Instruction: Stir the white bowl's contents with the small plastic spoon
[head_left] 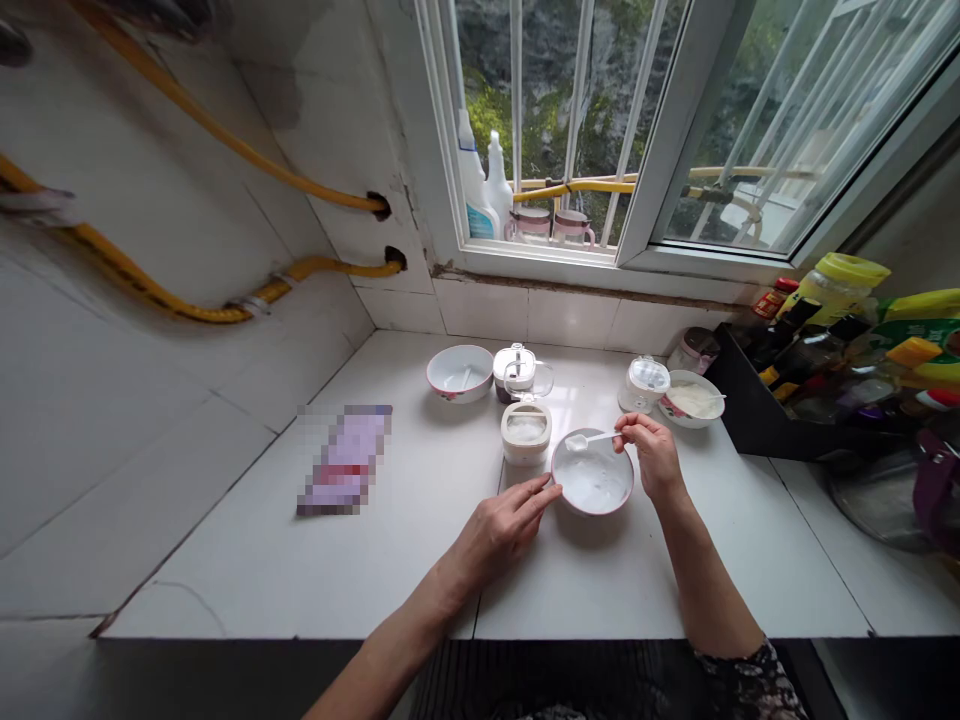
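Note:
A small white spoon (577, 442) is pinched by its handle in my right hand (654, 458), its bowl over the far side of a white bowl (600, 485). Against that bowl's left rim rest the fingertips of my left hand (510, 525), stretched out and holding nothing. Just behind stands a seasoning jar (526, 436) with its lid up and white grains inside. A second jar (514, 366) with a dark body sits farther back. What lies in the bowl under the spoon is hard to make out.
Back left is another white bowl (460, 378) with a spoon in it. A lidded clear jar (645, 382) and a bowl of pale powder (691, 400) stand back right, beside a black rack (765, 425) of bottles. A blurred purple packet (349, 460) lies left.

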